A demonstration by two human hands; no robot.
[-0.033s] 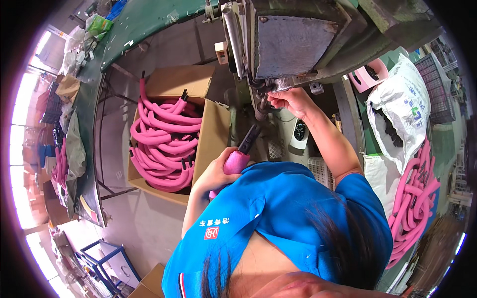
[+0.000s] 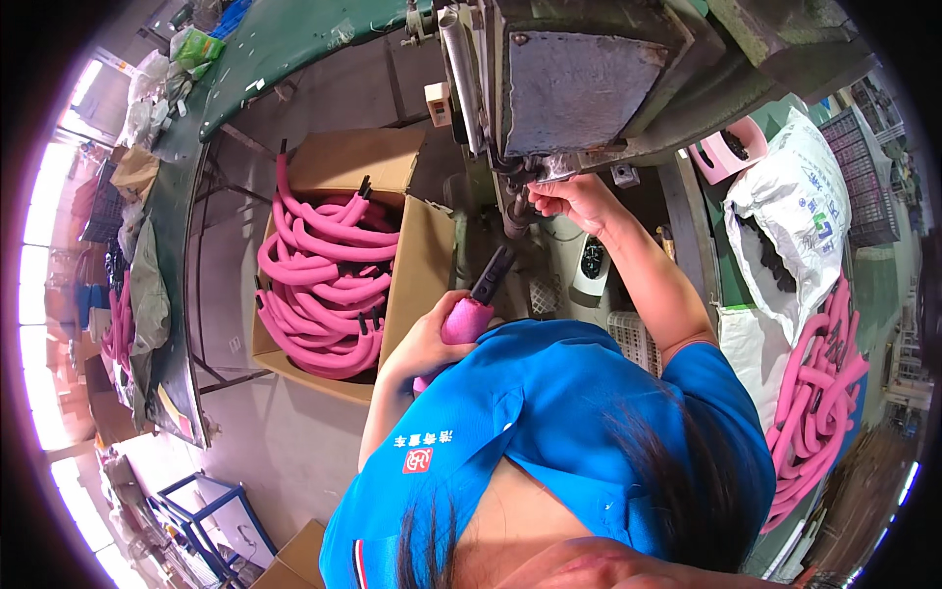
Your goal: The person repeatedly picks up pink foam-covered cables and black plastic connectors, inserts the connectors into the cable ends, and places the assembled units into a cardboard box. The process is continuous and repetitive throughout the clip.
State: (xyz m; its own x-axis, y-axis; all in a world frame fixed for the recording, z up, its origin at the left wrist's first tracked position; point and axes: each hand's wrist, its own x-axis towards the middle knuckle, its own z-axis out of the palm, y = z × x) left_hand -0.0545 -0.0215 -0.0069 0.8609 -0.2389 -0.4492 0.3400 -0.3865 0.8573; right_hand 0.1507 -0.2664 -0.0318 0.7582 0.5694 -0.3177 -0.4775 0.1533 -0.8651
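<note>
My left hand (image 2: 429, 342) is wrapped around a pink foam-covered tube (image 2: 465, 322), held close to my body. Its black flat end piece (image 2: 493, 275), with holes along it, points up toward the machine. My right hand (image 2: 577, 201) is raised to the working head (image 2: 518, 187) of a heavy green machine (image 2: 584, 93). Its fingers are pinched together just under the machine's body; whatever lies between them is too small or hidden to make out.
Left of me a cardboard box (image 2: 428, 265) holds several bent pink tubes (image 2: 329, 294) with black ends. On the right bench sit a white sack (image 2: 800, 196) of black parts, a pink container (image 2: 731, 147) and a pile of pink tubes (image 2: 814, 393). A green table (image 2: 285, 49) stands behind.
</note>
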